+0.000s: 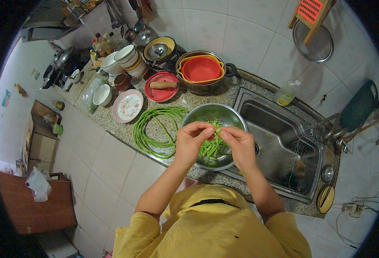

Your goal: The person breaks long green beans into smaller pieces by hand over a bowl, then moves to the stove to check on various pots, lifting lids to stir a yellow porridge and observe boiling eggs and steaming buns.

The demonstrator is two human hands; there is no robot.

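Note:
Above a stainless steel bowl [192, 113], my left hand [194, 137] and my right hand [240, 142] meet fingertip to fingertip. Both pinch a short green bean piece [218, 130] between thumb and fingers; its ends are partly covered by the fingers. Cut or snapped green bean pieces [213, 148] lie heaped in the bowl under my hands. To the left of the bowl, a coiled bundle of long green beans [150, 142] rests on the granite counter [121, 129], close against the bowl's side.
A steel sink [273, 151] adjoins the bowl on the right, with a detergent bottle [286, 93] behind it. Further back stand a pot [202, 88] holding a red basin [201, 69], a red colander [154, 95], a floral plate [128, 106] and stacked bowls [129, 59].

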